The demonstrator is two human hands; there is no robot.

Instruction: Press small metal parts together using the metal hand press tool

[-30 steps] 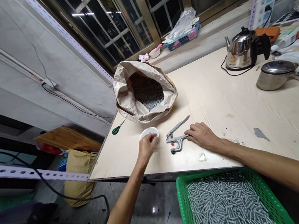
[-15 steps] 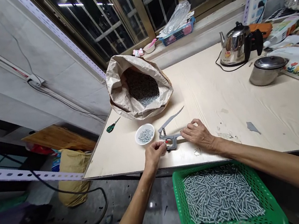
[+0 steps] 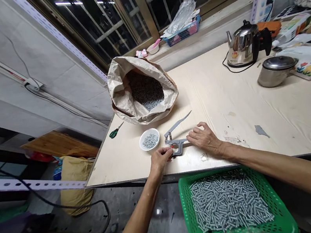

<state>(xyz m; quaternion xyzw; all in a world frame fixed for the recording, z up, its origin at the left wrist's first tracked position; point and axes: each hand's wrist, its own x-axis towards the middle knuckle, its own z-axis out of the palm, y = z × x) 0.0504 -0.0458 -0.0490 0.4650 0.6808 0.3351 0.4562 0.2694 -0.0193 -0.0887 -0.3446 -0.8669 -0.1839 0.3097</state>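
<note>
My left hand (image 3: 160,158) is pinched at the jaw of the grey hand press pliers (image 3: 177,136), its fingertips closed on something I cannot make out. My right hand (image 3: 204,138) rests on the table with curled fingers on the pliers' lower handle; the upper handle sticks up and away. A small white dish (image 3: 149,139) of little metal parts sits just left of the pliers. An open brown paper sack (image 3: 142,91) full of small metal parts stands behind the dish. Below the table edge, a green basket (image 3: 191,222) holds many grey cylindrical pieces.
Green-handled scissors (image 3: 115,131) lie near the table's left edge. A steel kettle (image 3: 243,44), a lidded steel pot (image 3: 276,71) and packets sit far right. The wooden table (image 3: 262,110) runs to a windowsill with a blue basket (image 3: 182,34). A perforated metal bar (image 3: 26,185) and cable are at left.
My left hand left the white dish and came to the pliers' jaw, staying there over the last half second. My right hand kept to the pliers' handle.
</note>
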